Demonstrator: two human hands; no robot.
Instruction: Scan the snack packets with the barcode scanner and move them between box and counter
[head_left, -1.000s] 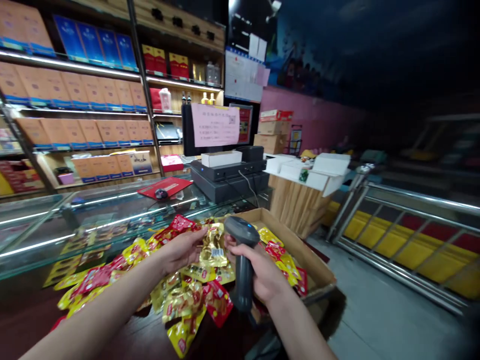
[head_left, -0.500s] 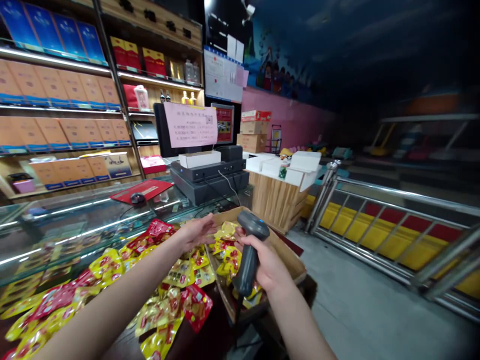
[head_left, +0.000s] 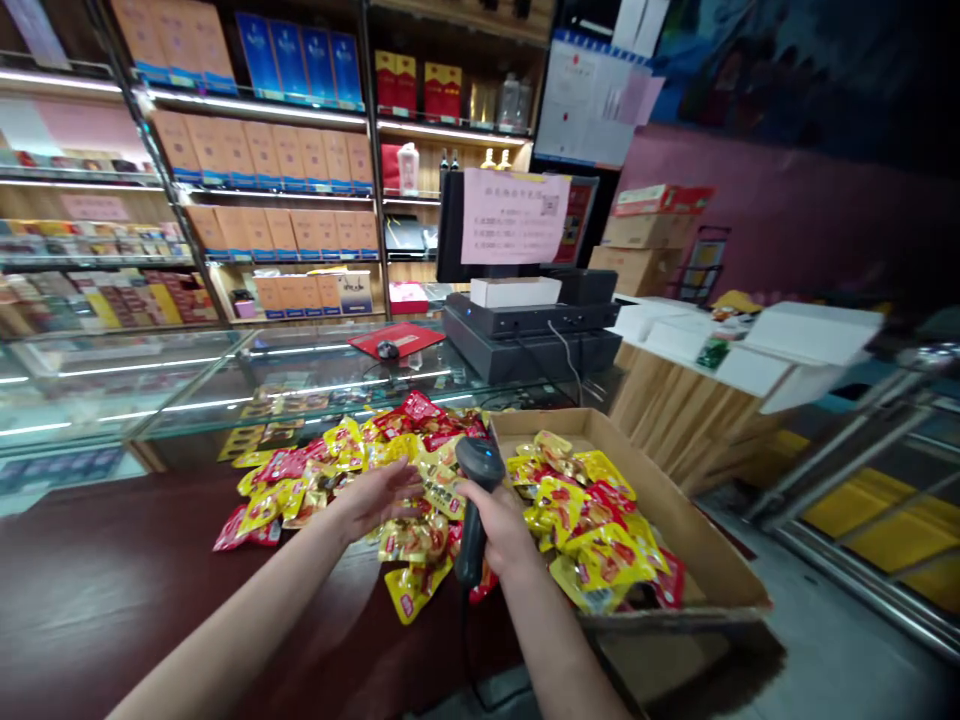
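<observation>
Scanner (head_left: 480, 463) is upright in the right hand (head_left: 504, 525), whose fingers are closed around its handle. The left hand (head_left: 375, 497) has fingers loosely open beside a gold packet (head_left: 444, 480); I cannot tell if they touch. This packet, between left hand and scanner, seems now being handled, near the pile (head_left: 346, 445) and box (head_left: 525, 426); next move calls for sure grip.

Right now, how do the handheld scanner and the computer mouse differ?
The scanner is held roughly upright in the right hand, while the mouse lies on a red mat. The scanner has a long handle; the mouse is a compact, rounded body. Both look dark.
</observation>
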